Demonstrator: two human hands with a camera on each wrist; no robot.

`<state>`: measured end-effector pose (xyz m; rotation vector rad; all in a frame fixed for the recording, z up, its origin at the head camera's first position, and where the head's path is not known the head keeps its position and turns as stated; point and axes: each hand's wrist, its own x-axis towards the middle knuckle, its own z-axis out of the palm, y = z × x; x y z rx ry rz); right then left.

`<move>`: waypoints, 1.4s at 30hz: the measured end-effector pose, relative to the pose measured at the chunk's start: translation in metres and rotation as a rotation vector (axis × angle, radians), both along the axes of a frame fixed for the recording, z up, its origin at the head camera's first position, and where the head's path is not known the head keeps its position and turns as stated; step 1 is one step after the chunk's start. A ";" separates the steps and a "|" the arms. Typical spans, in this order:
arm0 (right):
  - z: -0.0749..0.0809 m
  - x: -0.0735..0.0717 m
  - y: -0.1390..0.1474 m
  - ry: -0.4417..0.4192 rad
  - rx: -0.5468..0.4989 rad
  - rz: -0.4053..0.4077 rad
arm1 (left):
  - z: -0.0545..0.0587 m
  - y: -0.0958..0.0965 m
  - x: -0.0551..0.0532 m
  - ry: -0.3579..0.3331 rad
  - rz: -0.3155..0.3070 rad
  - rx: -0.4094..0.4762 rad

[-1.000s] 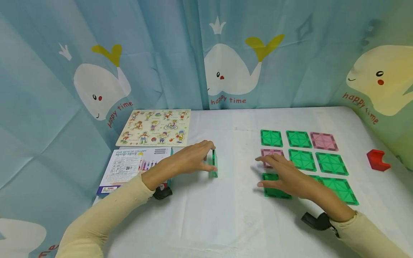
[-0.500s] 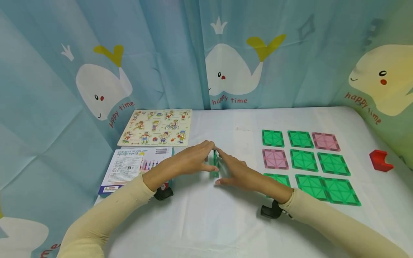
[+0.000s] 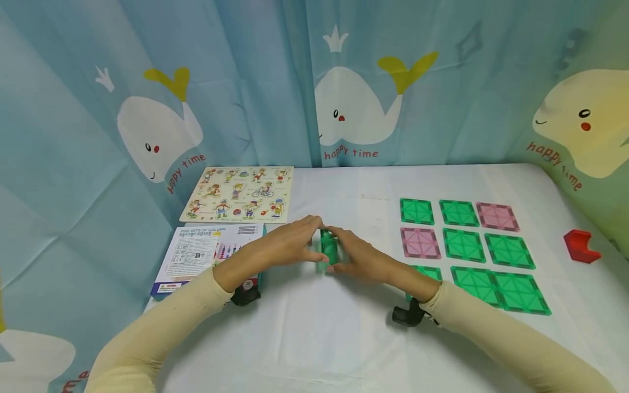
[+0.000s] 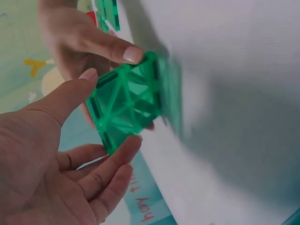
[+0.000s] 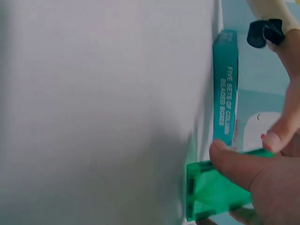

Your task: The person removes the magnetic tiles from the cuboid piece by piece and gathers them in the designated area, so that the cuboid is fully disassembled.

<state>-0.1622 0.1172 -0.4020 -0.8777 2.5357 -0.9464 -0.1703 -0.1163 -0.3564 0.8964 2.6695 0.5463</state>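
Both hands hold one green translucent magnetic tile (image 3: 330,248) near the middle of the white table. My left hand (image 3: 292,243) pinches it from the left, with the thumb at an upper corner and fingertips at the opposite edge. From the other side my right hand (image 3: 366,259) grips it, its thumb (image 4: 133,55) on the edge nearest the table and its fingers partly hidden behind. The tile (image 4: 126,101) stands on edge, tilted, just at the table surface, with a green reflection beside it. In the right wrist view part of the tile (image 5: 218,190) is covered by the right thumb.
Rows of green tiles (image 3: 463,244) and pink tiles (image 3: 420,243) lie flat on the right. A red curved block (image 3: 581,245) is at the far right. On the left are a bead-set box (image 3: 196,256) and a picture puzzle board (image 3: 238,194). A whale-print curtain (image 3: 265,82) hangs behind.
My right hand has moved left from over the tile rows to the green tile, which the left hand held upright. The tile has since turned, showing more of its face.
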 end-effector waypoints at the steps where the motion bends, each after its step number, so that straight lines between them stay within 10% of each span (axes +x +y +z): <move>1: 0.001 -0.001 0.002 0.000 0.010 0.001 | -0.001 0.000 0.000 -0.009 0.001 0.004; 20: 0.012 0.020 0.077 0.151 0.157 -0.035 | -0.008 -0.028 0.000 -0.052 0.040 0.034; 42: -0.006 0.041 0.083 0.269 0.194 -0.015 | -0.015 -0.039 0.001 -0.081 0.061 0.002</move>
